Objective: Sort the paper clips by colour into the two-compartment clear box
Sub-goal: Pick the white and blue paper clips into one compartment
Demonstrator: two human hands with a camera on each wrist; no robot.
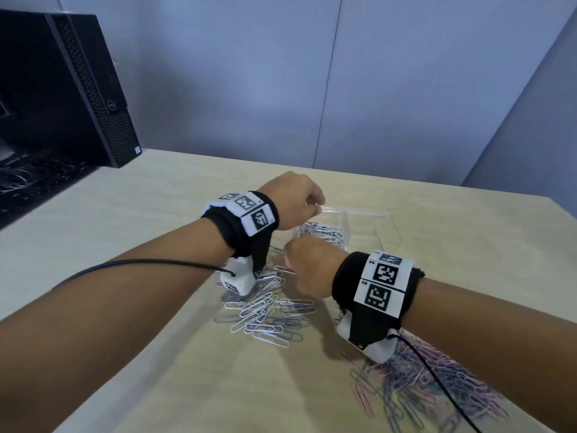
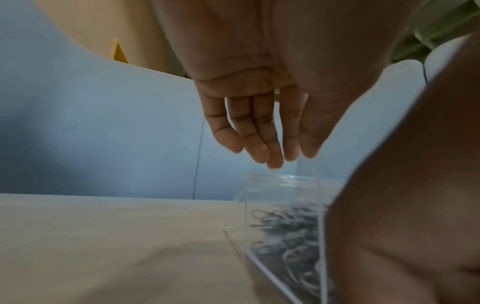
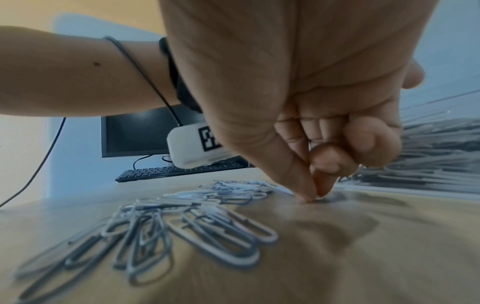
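Two hands work over a pale wooden tabletop (image 1: 131, 214). The left hand (image 1: 295, 198) hangs above the clear box (image 1: 349, 226), fingers (image 2: 262, 131) loosely extended downward and holding nothing, their tips just over the box's rim. The right hand (image 1: 307, 267) is lowered beside the box, thumb and forefinger (image 3: 309, 185) pinched together at the tabletop; whether a clip lies between them cannot be told. The box has two compartments: the left one holds a heap of white paper clips (image 1: 321, 232), too many to count; the right one appears bare. Two loose heaps remain on the tabletop: one of white clips (image 1: 265, 310) between the forearms, and one of pink and blue clips (image 1: 431, 389) partly hidden under the right forearm. Each wrist carries one black band with white marker tags and one white camera unit. One black computer tower (image 1: 71, 85) stands at far left, with one keyboard (image 3: 179, 171) and one monitor (image 3: 135, 133) beside it.
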